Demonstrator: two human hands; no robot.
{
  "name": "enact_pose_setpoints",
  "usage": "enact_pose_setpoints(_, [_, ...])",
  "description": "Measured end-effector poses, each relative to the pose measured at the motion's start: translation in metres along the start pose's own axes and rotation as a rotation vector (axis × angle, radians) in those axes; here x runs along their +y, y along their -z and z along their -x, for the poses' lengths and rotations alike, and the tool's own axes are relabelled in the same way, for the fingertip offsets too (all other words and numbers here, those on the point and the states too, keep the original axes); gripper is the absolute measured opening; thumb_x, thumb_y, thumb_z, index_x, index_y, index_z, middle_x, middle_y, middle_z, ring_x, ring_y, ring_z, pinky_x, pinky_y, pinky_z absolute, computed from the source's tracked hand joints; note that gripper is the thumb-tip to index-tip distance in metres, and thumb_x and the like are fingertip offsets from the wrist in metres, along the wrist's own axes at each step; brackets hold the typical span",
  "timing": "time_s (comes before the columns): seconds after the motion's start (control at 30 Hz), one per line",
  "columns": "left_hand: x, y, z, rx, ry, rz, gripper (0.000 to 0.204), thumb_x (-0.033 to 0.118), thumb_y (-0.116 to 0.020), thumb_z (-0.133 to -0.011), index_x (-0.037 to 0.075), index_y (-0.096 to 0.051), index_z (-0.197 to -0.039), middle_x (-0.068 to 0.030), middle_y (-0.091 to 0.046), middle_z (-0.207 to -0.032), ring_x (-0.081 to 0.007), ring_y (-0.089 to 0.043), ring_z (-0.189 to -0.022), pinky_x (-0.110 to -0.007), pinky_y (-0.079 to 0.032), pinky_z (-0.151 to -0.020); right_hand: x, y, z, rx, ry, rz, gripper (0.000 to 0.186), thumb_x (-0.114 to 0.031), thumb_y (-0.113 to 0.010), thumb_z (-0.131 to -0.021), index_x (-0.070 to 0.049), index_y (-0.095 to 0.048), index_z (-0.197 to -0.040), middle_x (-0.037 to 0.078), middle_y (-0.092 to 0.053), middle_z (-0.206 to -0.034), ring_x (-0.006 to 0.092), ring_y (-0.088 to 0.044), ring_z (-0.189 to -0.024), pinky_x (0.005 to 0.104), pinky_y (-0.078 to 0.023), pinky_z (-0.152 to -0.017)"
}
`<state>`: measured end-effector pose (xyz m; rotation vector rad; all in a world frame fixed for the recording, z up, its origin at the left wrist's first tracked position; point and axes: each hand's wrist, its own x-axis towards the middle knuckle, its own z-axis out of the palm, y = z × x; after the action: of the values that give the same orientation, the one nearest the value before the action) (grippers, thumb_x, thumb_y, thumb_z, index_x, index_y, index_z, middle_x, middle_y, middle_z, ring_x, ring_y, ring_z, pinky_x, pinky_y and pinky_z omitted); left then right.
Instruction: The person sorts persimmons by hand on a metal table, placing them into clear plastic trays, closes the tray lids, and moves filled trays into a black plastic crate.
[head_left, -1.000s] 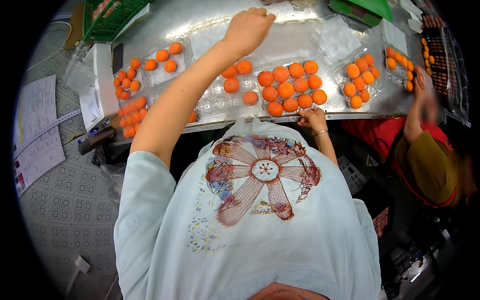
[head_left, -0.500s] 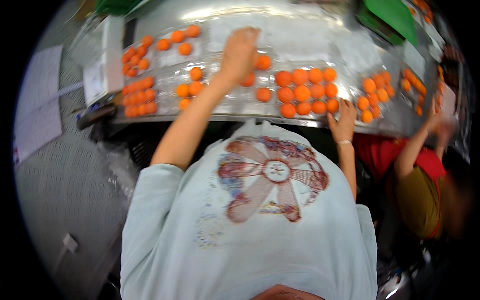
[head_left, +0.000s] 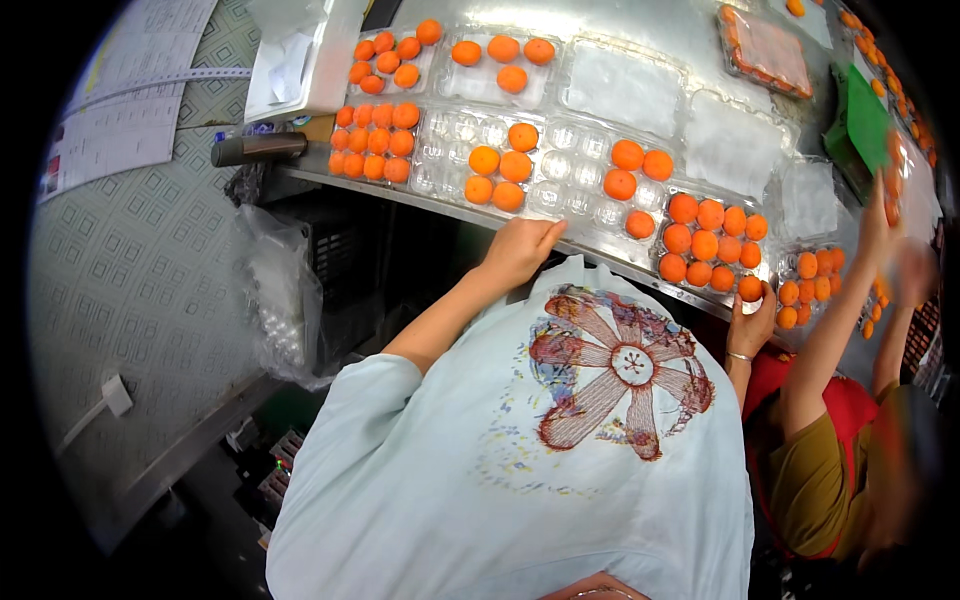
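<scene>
My left hand (head_left: 525, 250) is closed at the table's front edge, beside the near left corner of a clear plastic tray (head_left: 552, 197). Whatever its curled fingers hold is hidden. That tray has several orange mandarins (head_left: 620, 185) in its right part and bare hollows at its left. Further right, a second clear tray (head_left: 663, 222) is filled with rows of mandarins. My right hand (head_left: 752, 325) is at its near right corner, thumb and fingers around the corner mandarin (head_left: 750, 288). To the left, another tray (head_left: 437, 150) is partly filled with mandarins.
A full tray of mandarins (head_left: 375, 140) stands at the far left. Behind the front row lie opened lids (head_left: 620, 85), some with loose mandarins (head_left: 503, 47). A closed pack (head_left: 765, 50) and a green bin (head_left: 858, 125) are farther back. A co-worker's arm (head_left: 835, 300) works at right.
The view has turned, so the table appears slanted. My left hand has come back from above the trays to the front edge. My right hand stays by the full tray, fingers now around its corner mandarin.
</scene>
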<state>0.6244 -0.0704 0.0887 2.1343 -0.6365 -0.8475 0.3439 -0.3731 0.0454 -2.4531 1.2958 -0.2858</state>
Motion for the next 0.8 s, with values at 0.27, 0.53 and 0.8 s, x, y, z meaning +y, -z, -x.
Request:
enact_pose_setpoints(0.27, [-0.042,0.072,-0.008,-0.111,-0.019,0.261,0.024,0.021,-0.063,-0.091,0.002,-0.056,-0.078,-0.0017,-0.044,-0.056,-0.0105,-0.045,-0.056,-0.032,-0.036,-0.051,-0.174,0.000,0.018,-0.089,-0.029,-0.709,0.052,0.002,-0.074,-0.075,0.000,-0.055,-0.123,0.009,-0.057,-0.121,0.0198,-0.059,-0.109,0.0318,-0.052,-0.090])
enact_pose_setpoints(0.53, [0.021,0.150,-0.016,-0.221,-0.518,0.267,0.071,0.011,-0.081,-0.069,0.009,-0.050,-0.133,-0.0063,-0.055,-0.123,-0.0164,-0.055,-0.104,-0.032,-0.046,-0.089,-0.336,0.012,0.031,-0.423,0.038,-1.332,0.062,0.010,-0.070,-0.073,0.003,-0.048,-0.130,0.013,-0.054,-0.128,0.0224,-0.059,-0.114,0.0357,-0.050,-0.098])
enact_pose_setpoints(0.8, [0.024,0.172,-0.015,-0.134,-0.707,0.249,0.071,0.021,-0.083,-0.066,0.008,-0.052,-0.129,-0.0113,-0.052,-0.126,-0.0291,-0.051,-0.118,-0.038,-0.044,-0.097,-0.358,-0.014,0.041,-1.004,-0.179,-1.950,0.056,-0.036,-0.044,-0.097,0.002,-0.040,-0.138,0.021,-0.053,-0.133,0.0344,-0.055,-0.121,0.0493,-0.046,-0.100])
